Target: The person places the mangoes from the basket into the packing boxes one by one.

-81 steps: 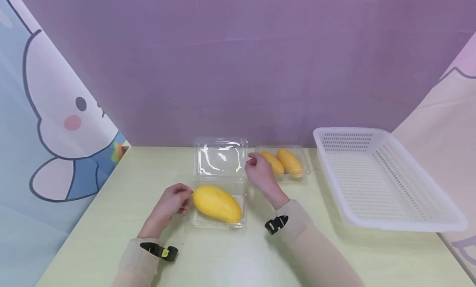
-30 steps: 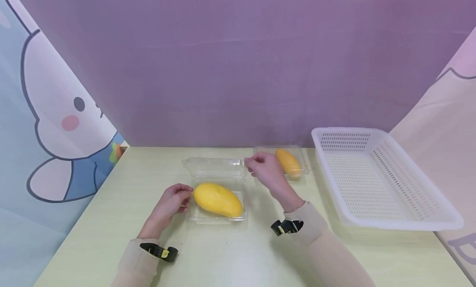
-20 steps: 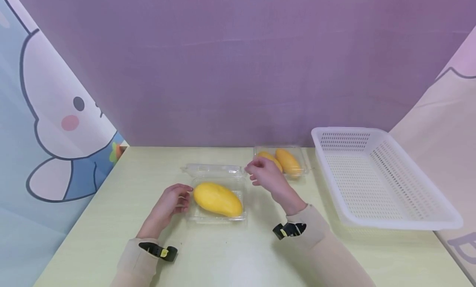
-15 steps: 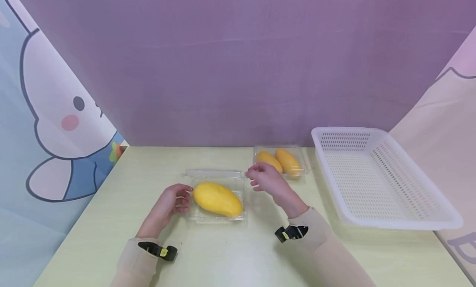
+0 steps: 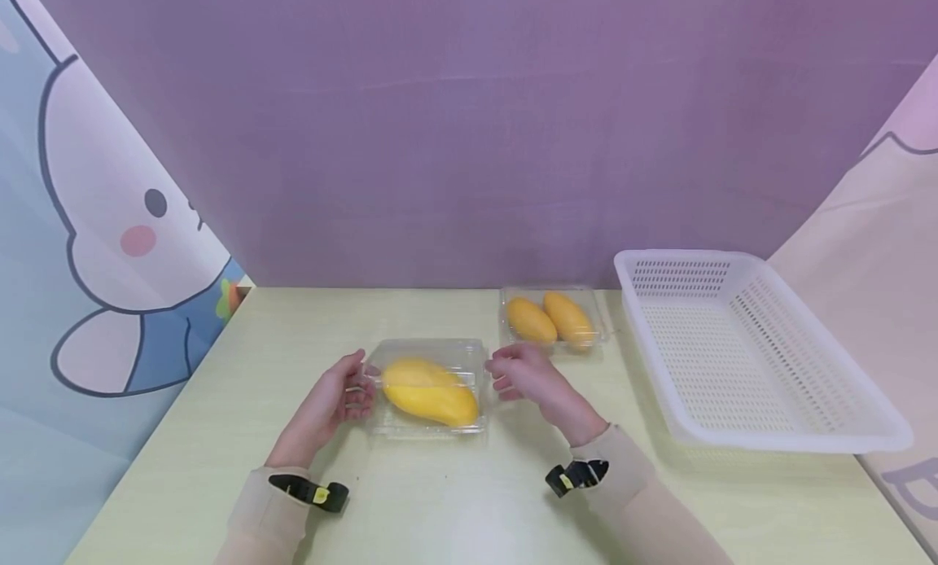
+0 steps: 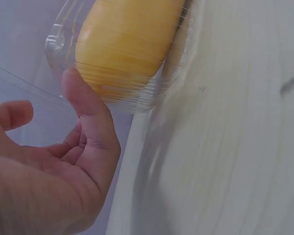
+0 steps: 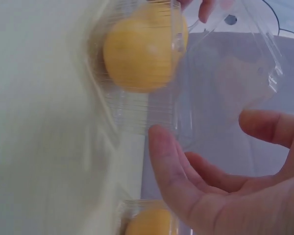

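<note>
A clear plastic clamshell box [image 5: 428, 427] holds one large yellow mango [image 5: 432, 394]; its lid [image 7: 225, 63] slants down over the fruit, still apart from the base's rim. My left hand [image 5: 328, 406] is at the box's left side, a fingertip against its corner in the left wrist view, thumb held apart. On the other side is my right hand [image 5: 538, 386], thumb and fingers spread, a fingertip by the base's wall and the thumb near the lid in the right wrist view. Neither hand pinches anything.
Behind my right hand, a second clear box [image 5: 597, 329] with two smaller orange-yellow mangoes [image 5: 531, 321] stands near the purple backdrop [image 5: 454, 142]. A white perforated basket [image 5: 681, 418] occupies the table's right side. The pale table [image 5: 410, 508] ends at printed cloths on both sides.
The lid has swung from standing upright behind the base to slanting forward over the mango. My right hand has come down toward me with it; my left fingers have spread a little.
</note>
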Motion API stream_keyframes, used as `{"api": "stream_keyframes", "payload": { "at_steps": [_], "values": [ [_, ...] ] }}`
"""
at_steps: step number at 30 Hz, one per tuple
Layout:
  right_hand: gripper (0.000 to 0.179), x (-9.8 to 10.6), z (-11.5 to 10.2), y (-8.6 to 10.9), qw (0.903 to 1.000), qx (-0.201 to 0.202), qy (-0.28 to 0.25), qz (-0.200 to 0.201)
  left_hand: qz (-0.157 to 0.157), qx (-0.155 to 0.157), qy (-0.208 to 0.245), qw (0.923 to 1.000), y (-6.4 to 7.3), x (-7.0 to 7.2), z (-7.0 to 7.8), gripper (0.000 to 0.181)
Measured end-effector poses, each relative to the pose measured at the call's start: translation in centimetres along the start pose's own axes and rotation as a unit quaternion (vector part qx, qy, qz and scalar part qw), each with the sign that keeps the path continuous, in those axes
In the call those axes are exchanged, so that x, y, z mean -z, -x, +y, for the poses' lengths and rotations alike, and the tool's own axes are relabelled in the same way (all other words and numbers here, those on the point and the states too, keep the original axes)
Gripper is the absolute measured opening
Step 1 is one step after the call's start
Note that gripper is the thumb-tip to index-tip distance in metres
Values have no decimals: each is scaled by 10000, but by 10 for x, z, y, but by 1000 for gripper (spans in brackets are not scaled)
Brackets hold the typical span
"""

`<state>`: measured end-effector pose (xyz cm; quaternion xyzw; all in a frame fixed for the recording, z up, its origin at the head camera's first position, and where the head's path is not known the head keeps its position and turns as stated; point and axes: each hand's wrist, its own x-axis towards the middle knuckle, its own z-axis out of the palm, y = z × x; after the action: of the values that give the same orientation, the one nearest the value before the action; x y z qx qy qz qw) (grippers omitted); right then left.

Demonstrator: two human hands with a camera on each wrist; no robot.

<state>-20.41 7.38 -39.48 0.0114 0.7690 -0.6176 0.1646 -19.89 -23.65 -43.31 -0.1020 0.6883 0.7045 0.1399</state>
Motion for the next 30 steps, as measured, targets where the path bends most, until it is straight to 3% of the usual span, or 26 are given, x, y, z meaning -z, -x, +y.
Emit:
{"api": "stream_keyframes", "payload": {
  "at_steps": [7, 14, 20, 30],
  "values": [
    [32, 0, 12, -2, 9985, 16, -458, -314, -31, -37, -226, 9997, 0, 0, -1, 42],
    [33, -2, 22, -7, 9956, -37, -826, -441, -49, -176, -437, 9989, 2, -2, -2, 34],
    [34, -3, 27, -11, 9943, -57, -948, -483, -47, -275, -492, 9984, 0, -2, -4, 27],
    [33, -4, 33, -13, 9940, -60, -971, -495, -147, -340, -663, 9971, -1, -3, -5, 33]
  ]
}}
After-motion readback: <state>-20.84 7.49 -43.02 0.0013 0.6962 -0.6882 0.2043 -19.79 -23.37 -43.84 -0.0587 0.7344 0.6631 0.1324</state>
